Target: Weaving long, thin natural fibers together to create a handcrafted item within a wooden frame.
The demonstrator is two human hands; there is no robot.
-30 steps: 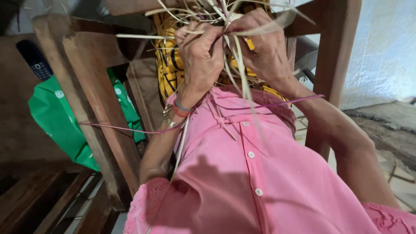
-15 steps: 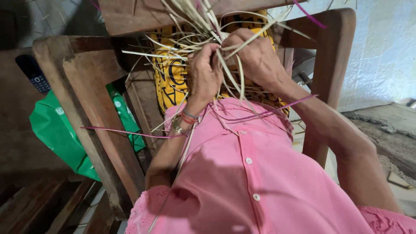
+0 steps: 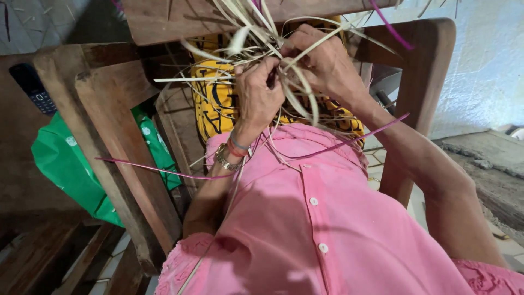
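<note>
fingers (image 3: 262, 74) pinched — pale straw strips (image 3: 297, 101)

I see a green plastic bag (image 3: 65, 164) low left of my grips, and a dark keypad phone (image 3: 34, 90) above it.

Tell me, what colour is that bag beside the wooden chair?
Green, with small pale marks; the bag shows in the head view.

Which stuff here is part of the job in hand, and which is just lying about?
In use:
- left hand
- right hand
- pale straw strips
- purple strips
- wooden frame

Lying about:
- green bag
- phone
- yellow cloth
</note>
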